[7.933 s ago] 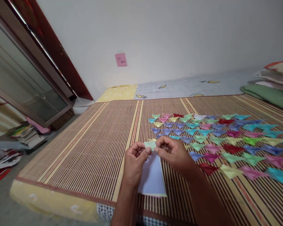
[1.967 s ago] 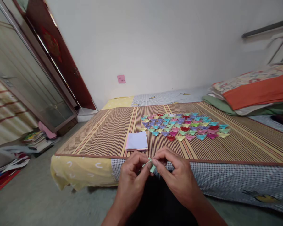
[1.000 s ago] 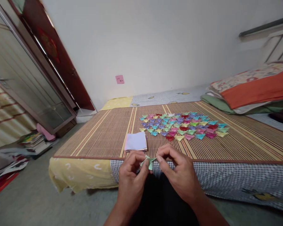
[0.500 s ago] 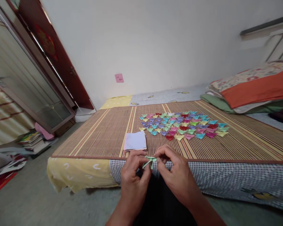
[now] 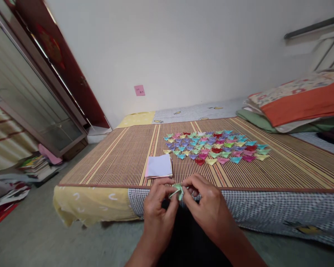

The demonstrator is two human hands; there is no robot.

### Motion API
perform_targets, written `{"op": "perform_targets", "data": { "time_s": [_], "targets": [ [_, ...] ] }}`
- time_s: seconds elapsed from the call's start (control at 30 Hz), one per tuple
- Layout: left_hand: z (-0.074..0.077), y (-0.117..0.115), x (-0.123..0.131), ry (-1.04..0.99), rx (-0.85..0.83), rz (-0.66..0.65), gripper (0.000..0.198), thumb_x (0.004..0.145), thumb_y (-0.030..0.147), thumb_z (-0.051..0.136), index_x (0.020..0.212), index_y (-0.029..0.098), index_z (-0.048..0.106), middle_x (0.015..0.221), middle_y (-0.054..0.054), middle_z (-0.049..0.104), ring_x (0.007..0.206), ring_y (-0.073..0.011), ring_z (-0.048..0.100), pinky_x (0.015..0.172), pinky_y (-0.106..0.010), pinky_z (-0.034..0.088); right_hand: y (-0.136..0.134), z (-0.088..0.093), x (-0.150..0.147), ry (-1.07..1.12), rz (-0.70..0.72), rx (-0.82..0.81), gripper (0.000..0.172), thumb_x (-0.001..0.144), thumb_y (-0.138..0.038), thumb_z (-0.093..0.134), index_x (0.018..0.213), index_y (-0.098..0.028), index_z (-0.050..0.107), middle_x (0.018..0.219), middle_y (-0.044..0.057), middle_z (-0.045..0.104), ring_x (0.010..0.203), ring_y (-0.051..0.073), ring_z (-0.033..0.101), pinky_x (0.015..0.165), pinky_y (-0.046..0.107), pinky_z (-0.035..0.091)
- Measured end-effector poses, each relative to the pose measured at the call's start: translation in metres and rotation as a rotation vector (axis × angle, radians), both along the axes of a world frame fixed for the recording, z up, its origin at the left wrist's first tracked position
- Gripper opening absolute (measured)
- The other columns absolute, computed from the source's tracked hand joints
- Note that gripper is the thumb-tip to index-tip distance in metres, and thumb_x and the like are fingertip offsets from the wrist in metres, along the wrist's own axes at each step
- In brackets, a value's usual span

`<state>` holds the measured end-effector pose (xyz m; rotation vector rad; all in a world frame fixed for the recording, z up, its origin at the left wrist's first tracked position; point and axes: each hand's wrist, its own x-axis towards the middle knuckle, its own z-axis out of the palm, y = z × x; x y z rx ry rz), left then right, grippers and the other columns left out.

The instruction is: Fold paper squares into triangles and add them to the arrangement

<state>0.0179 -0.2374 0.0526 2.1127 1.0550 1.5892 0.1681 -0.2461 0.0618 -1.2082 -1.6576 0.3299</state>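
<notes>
A small piece of folded green paper (image 5: 178,191) is held between my two hands, just in front of the mat's near edge. My left hand (image 5: 159,204) pinches its left side between thumb and fingers. On its right side, my right hand (image 5: 204,196) grips the paper with thumb and forefinger. The fingers cover part of the folds. Just beyond my left hand lies a stack of square paper (image 5: 159,166) with a pale lilac sheet on top. Farther off, several rows of colourful folded paper pieces (image 5: 211,161) are spread over the mat.
A striped bamboo mat (image 5: 122,155) covers the bed. Folded bedding (image 5: 303,102) is piled at the back right. A pink note (image 5: 139,90) is on the wall. Books (image 5: 36,166) are stacked on the left near a glass-panelled door (image 5: 44,89).
My right hand's fingers have shifted slightly on the green paper, whose right part now looks turned and more closed up. The view has moved a little.
</notes>
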Motion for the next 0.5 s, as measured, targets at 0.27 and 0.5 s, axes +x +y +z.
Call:
{"op": "perform_targets", "data": {
  "time_s": [0.27, 0.5],
  "targets": [
    [-0.006, 0.000, 0.005, 0.002, -0.015, -0.041, 0.018, 0.092, 0.004, 0.061, 0.093, 0.021, 0.068, 0.106, -0.004, 0.069, 0.099, -0.0160, 0.068, 0.084, -0.026, 0.052, 0.003, 0.000, 0.004, -0.035, -0.028, 0.015, 0.022, 0.082, 0.002, 0.053, 0.083, -0.019, 0.061, 0.082, 0.003, 0.064, 0.076, 0.018, 0.064, 0.069, 0.028, 0.045],
    [-0.016, 0.000, 0.009, -0.040, -0.099, -0.064, 0.016, 0.094, 0.007, 0.060, 0.095, 0.021, 0.068, 0.109, -0.005, 0.071, 0.100, -0.0178, 0.068, 0.084, -0.028, 0.054, 0.007, 0.003, 0.010, -0.077, -0.039, 0.043, 0.020, 0.085, 0.000, 0.055, 0.080, -0.020, 0.056, 0.076, -0.001, 0.060, 0.069, 0.015, 0.060, 0.066, 0.026, 0.042]
  ]
}}
